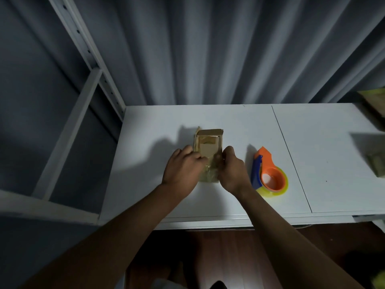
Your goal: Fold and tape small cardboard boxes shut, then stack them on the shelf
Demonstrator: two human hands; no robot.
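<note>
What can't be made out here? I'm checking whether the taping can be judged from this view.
- Near end of the cardboard box, head view: hidden by the left hand and right hand.
- Tape seam: too dim and blurred.
- Boxes at the right edge: cut off by the frame.
- Tape dispenser blade: too small.

A white desk (325,142) stands before grey pleated curtains (208,49) — below its front edge, dark reddish wooden floor (229,257).

Dim, soft-focus (edges bowed), shadows leftward
</note>
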